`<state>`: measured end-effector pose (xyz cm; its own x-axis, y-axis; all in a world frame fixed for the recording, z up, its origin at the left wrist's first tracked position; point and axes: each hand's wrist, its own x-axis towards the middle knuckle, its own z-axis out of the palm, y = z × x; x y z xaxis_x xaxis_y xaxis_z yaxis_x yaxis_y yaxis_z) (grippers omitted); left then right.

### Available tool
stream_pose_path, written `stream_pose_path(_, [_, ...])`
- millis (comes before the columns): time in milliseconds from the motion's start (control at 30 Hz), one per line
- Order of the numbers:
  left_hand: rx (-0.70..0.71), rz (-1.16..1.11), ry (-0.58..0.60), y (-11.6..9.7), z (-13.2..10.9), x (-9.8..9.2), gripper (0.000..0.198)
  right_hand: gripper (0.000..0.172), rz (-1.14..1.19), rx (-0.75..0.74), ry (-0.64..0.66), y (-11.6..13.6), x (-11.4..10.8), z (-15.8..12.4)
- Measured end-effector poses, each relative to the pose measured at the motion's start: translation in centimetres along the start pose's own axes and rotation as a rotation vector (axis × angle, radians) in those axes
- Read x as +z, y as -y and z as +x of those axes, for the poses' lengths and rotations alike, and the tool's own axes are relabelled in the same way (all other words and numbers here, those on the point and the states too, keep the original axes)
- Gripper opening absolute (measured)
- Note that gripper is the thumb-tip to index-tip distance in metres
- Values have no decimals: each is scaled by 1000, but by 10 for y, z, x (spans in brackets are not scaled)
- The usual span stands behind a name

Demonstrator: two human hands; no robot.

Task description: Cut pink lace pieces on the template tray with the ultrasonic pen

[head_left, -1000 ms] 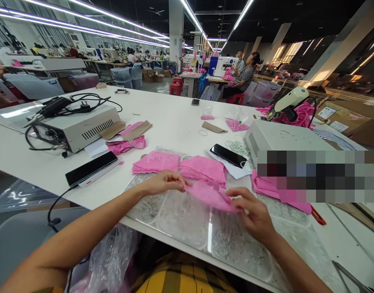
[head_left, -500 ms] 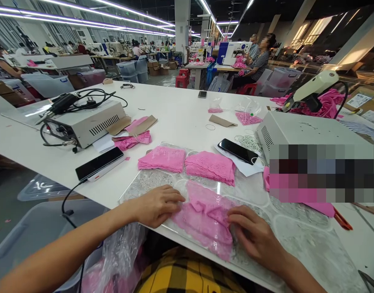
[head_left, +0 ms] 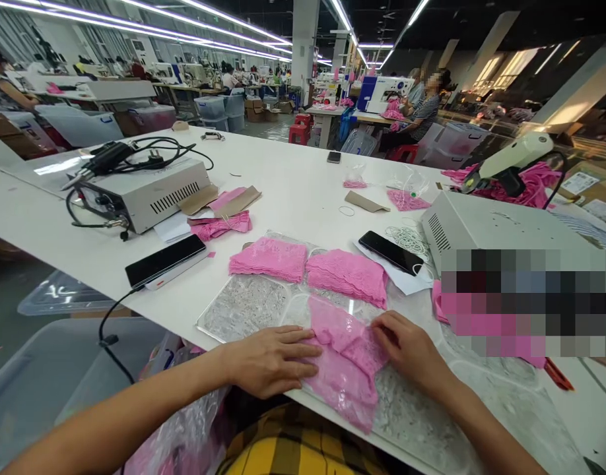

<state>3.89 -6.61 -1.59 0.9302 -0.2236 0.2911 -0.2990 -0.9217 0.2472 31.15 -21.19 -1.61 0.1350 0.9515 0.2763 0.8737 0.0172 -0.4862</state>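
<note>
A sheer pink lace piece (head_left: 343, 376), bunched across its middle, lies on the grey marble-patterned mat (head_left: 248, 307) at the table's front edge. My left hand (head_left: 276, 361) lies flat, its stretched fingers on the left side of the lace. At the right edge of the lace, my right hand (head_left: 406, 346) is closed with fingertips and thumb pinching the material. Just beyond both hands sit two neat stacks of folded pink lace, a left stack (head_left: 268, 258) and a right stack (head_left: 347, 277).
A black phone (head_left: 391, 252) rests on white paper at the right, beside pale rubber bands (head_left: 406, 241). Another phone (head_left: 165, 260) lies left, with a cable. Grey metal boxes stand at left (head_left: 159, 191) and right (head_left: 505, 221). A clear plastic bin (head_left: 50, 369) is below.
My left hand has flattened and slid onto the lace. My right hand has moved slightly up and curled its fingers on the lace edge. The view has tilted a little.
</note>
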Motion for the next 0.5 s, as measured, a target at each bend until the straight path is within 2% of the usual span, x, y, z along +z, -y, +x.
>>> stream_pose_path(133, [-4, -3, -30, -1, 0, 2, 29, 23, 31, -1, 117, 17, 0, 24])
stream_pose_path(300, [-18, 2, 23, -2, 1, -1, 30, 28, 5, -66, 225, 47, 30, 76])
stream_pose_path(400, [-27, -3, 41, -2, 2, -5, 29, 20, -4, -77, 248, 49, 42, 96])
stream_pose_path(500, [-37, 1, 47, -2, 2, -7, 29, 16, 26, -67, 200, 44, 36, 99])
